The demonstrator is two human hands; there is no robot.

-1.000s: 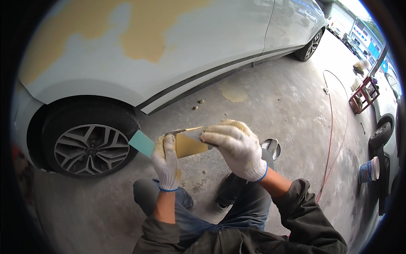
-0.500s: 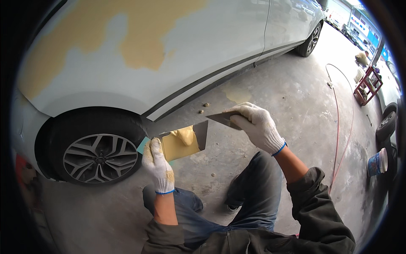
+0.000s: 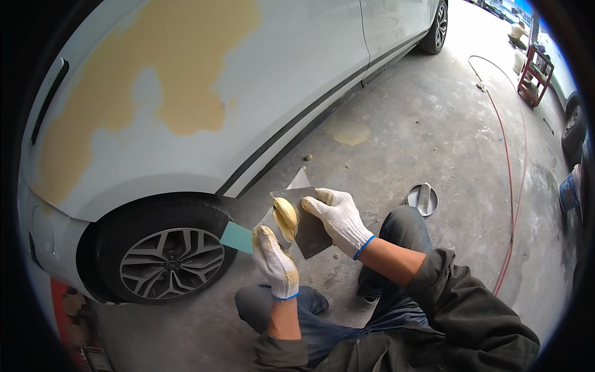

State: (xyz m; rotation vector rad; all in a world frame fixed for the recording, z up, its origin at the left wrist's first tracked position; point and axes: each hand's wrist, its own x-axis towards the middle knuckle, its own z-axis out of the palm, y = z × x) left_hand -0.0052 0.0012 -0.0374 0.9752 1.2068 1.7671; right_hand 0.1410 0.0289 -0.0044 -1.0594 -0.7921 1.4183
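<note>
My left hand (image 3: pixel 276 263), in a white knit glove with yellow stains, is closed on a metal putty spreader with a teal end (image 3: pixel 237 237). My right hand (image 3: pixel 339 223), gloved alike, grips a second spreader, a dark flat metal blade (image 3: pixel 314 239). The two blades meet in front of me. A thick lump of yellow putty (image 3: pixel 286 219) sits between them, along the right-hand blade's edge. Part of the left spreader is hidden behind the putty and my fingers. Ahead of me, a white car panel (image 3: pixel 186 164) bears a broad, dried-looking yellow putty patch (image 3: pixel 186 62).
The car's wheel (image 3: pixel 172 265) is close to my left hand. A round tin (image 3: pixel 423 199) with a flat tool across it stands beyond my knee. A red hose (image 3: pixel 505 142) runs along the floor at right, near a red cart (image 3: pixel 535 74) and a blue bucket (image 3: pixel 569 191).
My right hand has come down and left, bringing its blade against the left spreader. The putty spread over the left blade is now gathered into a lump. The view has shifted, revealing the tin.
</note>
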